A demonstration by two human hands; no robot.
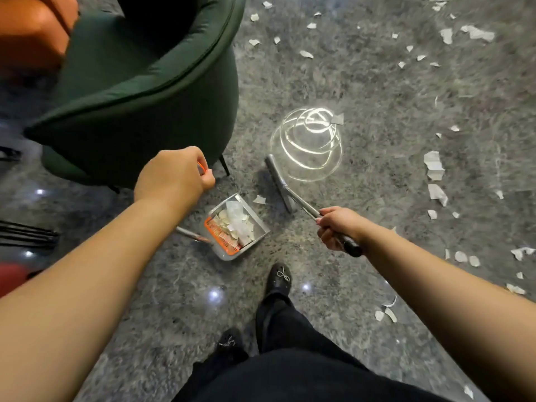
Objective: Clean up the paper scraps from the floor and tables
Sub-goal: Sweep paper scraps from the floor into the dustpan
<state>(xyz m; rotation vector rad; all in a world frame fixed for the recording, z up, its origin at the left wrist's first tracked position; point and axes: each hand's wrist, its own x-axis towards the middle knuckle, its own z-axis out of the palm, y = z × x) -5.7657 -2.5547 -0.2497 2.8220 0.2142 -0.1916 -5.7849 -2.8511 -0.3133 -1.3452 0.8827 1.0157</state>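
Here, in the head view, one person is standing on a grey speckled floor (pixel 377 91), with two black shoes showing at the lower middle. The left hand (pixel 174 175), at the centre left, is curling its fingers round an orange handle tip (pixel 203 167). Below it, one grey dustpan (pixel 252 243) is sitting on the floor, holding a heap of paper scraps (pixel 236 220) beside an orange comb strip (pixel 222 236); whether the handle tip joins this pan cannot be told. The right hand (pixel 338 227), at the centre right, is gripping the metal handle of one broom (pixel 280 184), whose grey head is resting on the floor just right of the dustpan. One loose scrap (pixel 259 199) is lying between the pan's mouth and the broom head. Many more scraps, too many to count, are lying scattered across the upper right and right edge. One green armchair (pixel 139 91) is filling the upper left, with one orange seat (pixel 32 30) behind it.
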